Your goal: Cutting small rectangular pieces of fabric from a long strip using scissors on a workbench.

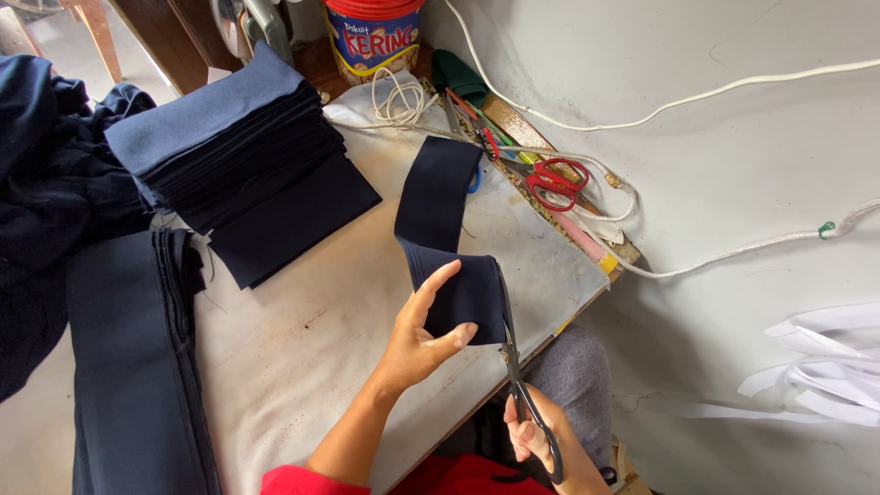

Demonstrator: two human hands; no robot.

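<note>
Worn white table (302, 357), stacked navy pieces (229, 137) behind; left hand (417, 339) pinching navy strip (440, 229), right hand (541, 440) gripping black scissors (518, 367).

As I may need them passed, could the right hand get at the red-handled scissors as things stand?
Probably not at once: the right hand is gripping the black scissors, and the red-handled scissors lie across the table.

Even, soft daylight, fairly bright; no hard glare. Wall (733, 165) reads pale grey, evenly lit. Navy cloth (440, 211) and stack (229, 147) very dark, folds barely readable, detail lost. Faint soft shadows under stack on table (302, 348). Wide-angle bend at edges, esp. left side. Sharp centre; slight softness at right hand (536, 435) w/ scissors (522, 385).
</note>
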